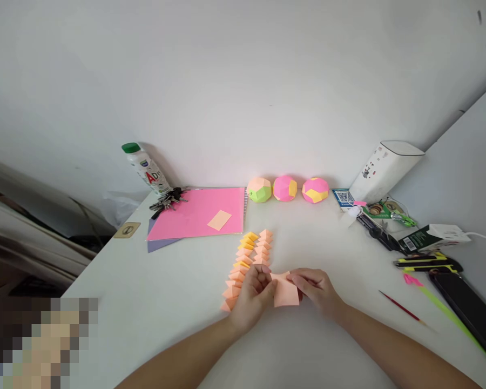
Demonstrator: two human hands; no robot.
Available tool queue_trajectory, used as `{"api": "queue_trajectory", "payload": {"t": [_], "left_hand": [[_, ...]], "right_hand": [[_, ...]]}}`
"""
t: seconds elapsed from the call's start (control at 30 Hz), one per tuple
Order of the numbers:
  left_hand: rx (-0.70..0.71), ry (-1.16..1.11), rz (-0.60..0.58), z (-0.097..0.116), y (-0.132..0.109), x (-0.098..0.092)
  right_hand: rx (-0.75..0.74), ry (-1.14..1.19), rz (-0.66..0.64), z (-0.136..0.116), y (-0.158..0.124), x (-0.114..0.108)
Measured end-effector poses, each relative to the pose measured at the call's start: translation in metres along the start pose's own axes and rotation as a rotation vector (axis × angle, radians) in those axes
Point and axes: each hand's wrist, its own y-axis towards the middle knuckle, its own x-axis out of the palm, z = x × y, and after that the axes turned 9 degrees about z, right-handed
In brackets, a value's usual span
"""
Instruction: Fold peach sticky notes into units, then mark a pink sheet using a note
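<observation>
Both of my hands pinch one small peach paper square just above the white table. My left hand grips its left edge with curled fingers. My right hand holds its right edge with fingers pressed together. Just left of and behind my hands lie two rows of folded peach and yellow paper units. Further back are pink paper sheets with a small peach slip on them.
Three paper balls stand by the wall. A green-capped bottle and keys sit at back left. On the right are a white box, a dark carton, a utility knife, a phone, a red stick.
</observation>
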Motion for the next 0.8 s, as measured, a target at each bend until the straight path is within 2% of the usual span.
{"api": "queue_trajectory", "payload": {"t": [0.1,0.2,0.33,0.43,0.6,0.8], "left_hand": [[0.030,0.002,-0.003,-0.002,0.000,-0.001],[0.092,-0.017,-0.033,-0.006,0.001,-0.003],[0.216,0.108,-0.157,-0.010,0.001,-0.008],[0.302,0.205,-0.237,-0.010,0.001,-0.011],[0.292,0.305,-0.197,-0.010,0.000,-0.012],[0.241,0.293,-0.158,-0.009,0.000,-0.012]], "right_hand": [[0.036,0.056,-0.017,0.003,0.001,0.000],[0.056,0.008,-0.019,0.008,0.001,0.000],[0.094,-0.041,-0.014,0.007,0.001,0.001],[0.092,-0.037,-0.064,0.002,0.001,0.003],[0.041,-0.052,-0.102,-0.002,0.001,0.003],[0.033,-0.062,-0.111,-0.001,0.000,0.001]]}}
